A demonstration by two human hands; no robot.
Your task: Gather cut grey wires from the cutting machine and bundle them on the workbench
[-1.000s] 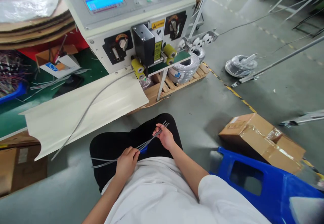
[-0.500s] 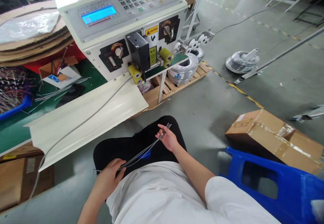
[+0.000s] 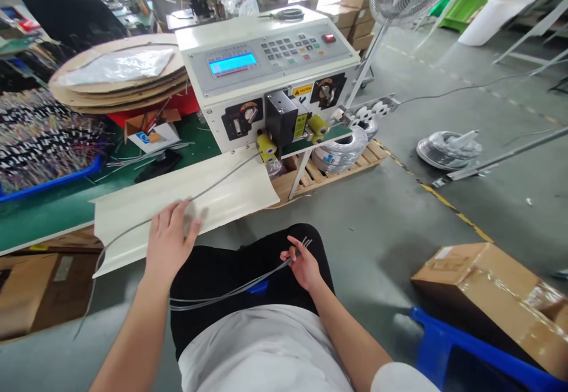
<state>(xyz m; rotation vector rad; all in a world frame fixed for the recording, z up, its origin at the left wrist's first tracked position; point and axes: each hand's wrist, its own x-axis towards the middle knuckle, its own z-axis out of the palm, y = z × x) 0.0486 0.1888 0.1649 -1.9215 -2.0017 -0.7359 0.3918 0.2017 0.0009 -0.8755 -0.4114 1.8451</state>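
Observation:
My left hand (image 3: 172, 233) lies over the cream sheet chute (image 3: 231, 188), palm down, fingers stretched and thumb apart. Its fingertips are at a single grey cable (image 3: 222, 177) that runs out of the yellow rollers (image 3: 266, 145) of the white wire-cutting machine (image 3: 208, 105) and droops past the chute's left end. Whether the fingers press on that cable I cannot tell. Above my lap, my right hand (image 3: 304, 266) is closed around several cut grey cables (image 3: 239, 290). Their short ends poke out above the fingers, and their long ends trail left across my dark trousers.
Left on the green bench are a blue tray of wires (image 3: 57, 174), stacked round boards (image 3: 119, 93) and a small open box (image 3: 153, 135). Cable coils (image 3: 341, 149) sit on a pallet below the machine. A carton (image 3: 488, 297) and a blue plastic piece (image 3: 461, 344) are at right.
My left hand has let go of the cable bundle and moved up and forward onto the chute by the single cable. My right hand keeps the bundle. The view has tilted up and shifted left.

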